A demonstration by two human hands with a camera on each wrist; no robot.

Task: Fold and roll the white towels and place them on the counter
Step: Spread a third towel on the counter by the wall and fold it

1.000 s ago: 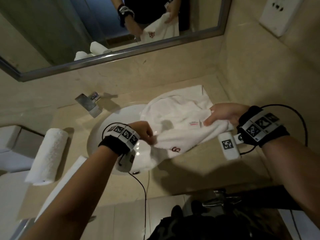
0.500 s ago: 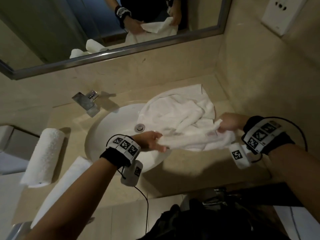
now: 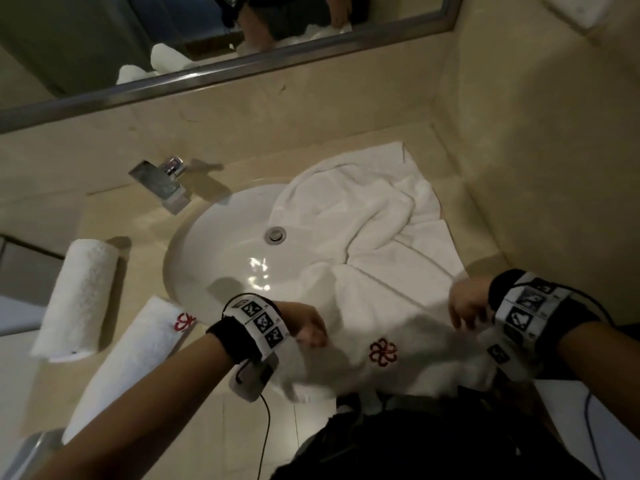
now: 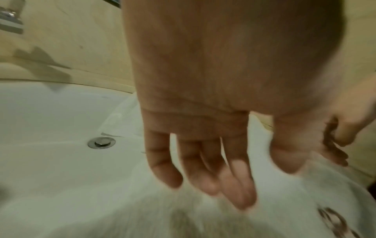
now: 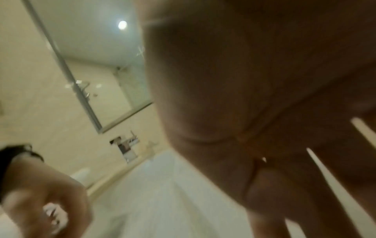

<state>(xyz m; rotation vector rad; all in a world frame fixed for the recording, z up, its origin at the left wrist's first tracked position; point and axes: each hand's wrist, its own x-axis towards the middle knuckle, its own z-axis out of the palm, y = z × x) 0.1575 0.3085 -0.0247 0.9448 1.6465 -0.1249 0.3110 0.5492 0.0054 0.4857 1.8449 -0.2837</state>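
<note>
A white towel (image 3: pixel 374 265) with a red logo (image 3: pixel 382 351) lies spread over the right side of the sink (image 3: pixel 214 251) and the counter (image 3: pixel 104 209), its near edge hanging over the front. My left hand (image 3: pixel 313 336) is over the towel's left part. In the left wrist view my left hand (image 4: pixel 234 185) has straight fingers pointing down at the towel (image 4: pixel 203 217). My right hand (image 3: pixel 460 318) is at the towel's right edge. My right hand (image 5: pixel 305 209) is blurred in the right wrist view, with fingers spread and straight over the towel (image 5: pixel 162 193).
Two rolled white towels (image 3: pixel 79 296) (image 3: pixel 135 362) lie on the counter left of the sink. A chrome faucet (image 3: pixel 162 183) stands behind the basin. The mirror (image 3: pixel 242 29) runs along the back and a wall (image 3: pixel 536 168) closes the right side.
Both hands held the bunched towel up over the counter; now it lies spread flat with the logo up and its edge over the front. The hands have let go and moved nearer.
</note>
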